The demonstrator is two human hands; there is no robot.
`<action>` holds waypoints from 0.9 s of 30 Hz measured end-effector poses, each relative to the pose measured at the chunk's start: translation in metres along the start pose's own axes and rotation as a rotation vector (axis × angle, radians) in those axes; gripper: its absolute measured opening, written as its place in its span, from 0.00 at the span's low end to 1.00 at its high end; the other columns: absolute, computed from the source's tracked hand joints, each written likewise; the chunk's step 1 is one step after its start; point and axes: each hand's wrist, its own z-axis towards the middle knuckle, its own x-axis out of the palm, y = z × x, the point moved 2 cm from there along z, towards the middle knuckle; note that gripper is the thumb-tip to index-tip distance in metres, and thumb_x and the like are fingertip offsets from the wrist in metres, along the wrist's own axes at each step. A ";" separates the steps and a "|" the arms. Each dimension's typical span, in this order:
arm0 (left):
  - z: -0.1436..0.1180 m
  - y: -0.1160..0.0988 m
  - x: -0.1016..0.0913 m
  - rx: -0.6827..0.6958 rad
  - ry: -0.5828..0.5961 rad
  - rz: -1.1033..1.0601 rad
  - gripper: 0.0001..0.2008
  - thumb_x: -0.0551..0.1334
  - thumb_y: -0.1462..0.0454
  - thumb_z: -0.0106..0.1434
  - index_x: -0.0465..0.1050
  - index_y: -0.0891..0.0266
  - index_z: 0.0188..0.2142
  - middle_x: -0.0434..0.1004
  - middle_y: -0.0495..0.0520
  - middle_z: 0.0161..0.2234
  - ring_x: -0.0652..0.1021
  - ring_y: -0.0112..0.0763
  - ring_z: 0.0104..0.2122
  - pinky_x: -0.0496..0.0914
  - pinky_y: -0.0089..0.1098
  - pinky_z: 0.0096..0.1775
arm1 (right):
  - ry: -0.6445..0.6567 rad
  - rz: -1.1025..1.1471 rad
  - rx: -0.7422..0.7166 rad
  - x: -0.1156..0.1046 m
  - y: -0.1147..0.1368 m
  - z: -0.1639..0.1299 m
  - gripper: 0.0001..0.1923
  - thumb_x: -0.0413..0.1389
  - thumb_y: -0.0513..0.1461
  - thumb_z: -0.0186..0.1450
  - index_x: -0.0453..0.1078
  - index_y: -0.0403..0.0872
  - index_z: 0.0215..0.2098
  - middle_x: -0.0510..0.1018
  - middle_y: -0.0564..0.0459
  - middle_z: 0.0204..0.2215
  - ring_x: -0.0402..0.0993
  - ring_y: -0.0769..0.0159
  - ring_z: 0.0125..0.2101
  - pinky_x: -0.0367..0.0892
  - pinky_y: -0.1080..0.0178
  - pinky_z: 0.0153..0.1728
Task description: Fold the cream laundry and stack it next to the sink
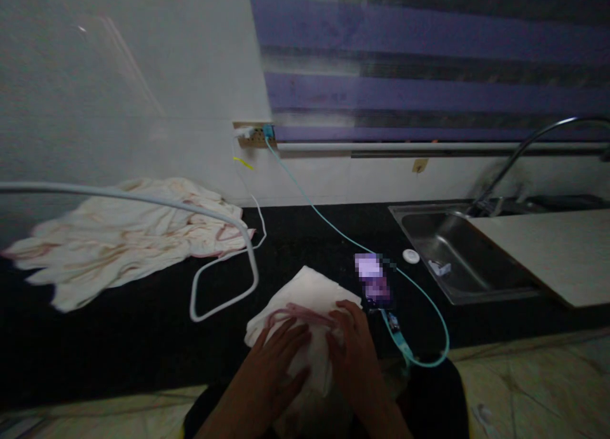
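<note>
Right now we press both hands down on a small folded cloth at the near edge of the dark counter, at about 6 o'clock in our view. Our left hand lies flat on it with the fingers spread wide. Our right hand lies beside it, fingers bent a little over the top of the cloth, touching a pink edge. Neither hand grips anything; both just rest on the cloth.

Just beside the cloth, at 3 o'clock from it, a phone lies on the counter with its screen lit. A light blue cable runs from it up to a wall socket at 12 o'clock. A thick white cord makes a loop on the counter at 10 o'clock from the cloth.

Farther off at 9 to 10 o'clock, a big rumpled cloth, white with pink lines, lies spread out. Over at 2 o'clock sits a metal sink with a curved tap, and a pale board partly covers it. A small white round thing lies near the sink's left rim.
</note>
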 end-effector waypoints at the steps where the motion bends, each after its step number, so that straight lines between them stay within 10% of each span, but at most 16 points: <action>1: -0.001 0.004 -0.001 0.049 0.045 0.068 0.34 0.65 0.62 0.65 0.64 0.49 0.70 0.62 0.56 0.71 0.59 0.51 0.72 0.53 0.60 0.71 | 0.044 -0.001 -0.050 -0.002 0.003 -0.002 0.19 0.49 0.32 0.71 0.68 0.51 0.58 0.72 0.43 0.60 0.68 0.57 0.64 0.68 0.49 0.63; 8: 0.004 0.025 -0.003 0.076 0.131 0.229 0.46 0.64 0.72 0.56 0.57 0.47 0.73 0.59 0.52 0.72 0.59 0.47 0.72 0.55 0.54 0.71 | 0.323 -0.066 -0.357 0.016 0.006 -0.033 0.47 0.69 0.48 0.58 0.58 0.48 0.71 0.70 0.38 0.66 0.63 0.45 0.67 0.65 0.41 0.65; 14: 0.005 0.033 0.006 0.097 0.111 0.250 0.44 0.64 0.69 0.58 0.58 0.49 0.73 0.62 0.53 0.71 0.61 0.48 0.71 0.55 0.53 0.71 | 0.156 -0.102 -0.289 0.027 -0.001 -0.034 0.27 0.58 0.35 0.64 0.70 0.49 0.61 0.78 0.42 0.57 0.73 0.52 0.60 0.65 0.42 0.64; 21: -0.003 0.011 0.007 0.066 -0.106 0.048 0.33 0.63 0.68 0.60 0.70 0.49 0.66 0.74 0.54 0.64 0.74 0.47 0.62 0.62 0.49 0.69 | 0.011 0.069 -0.233 -0.023 0.021 -0.015 0.16 0.55 0.38 0.69 0.72 0.54 0.55 0.83 0.50 0.51 0.79 0.56 0.55 0.70 0.52 0.62; 27: -0.023 -0.030 -0.022 -0.266 -0.088 -0.311 0.26 0.65 0.54 0.61 0.77 0.44 0.60 0.83 0.55 0.53 0.82 0.54 0.50 0.78 0.47 0.52 | 0.140 0.105 0.061 -0.087 0.046 0.003 0.26 0.64 0.40 0.61 0.74 0.58 0.58 0.85 0.51 0.48 0.85 0.56 0.43 0.82 0.61 0.40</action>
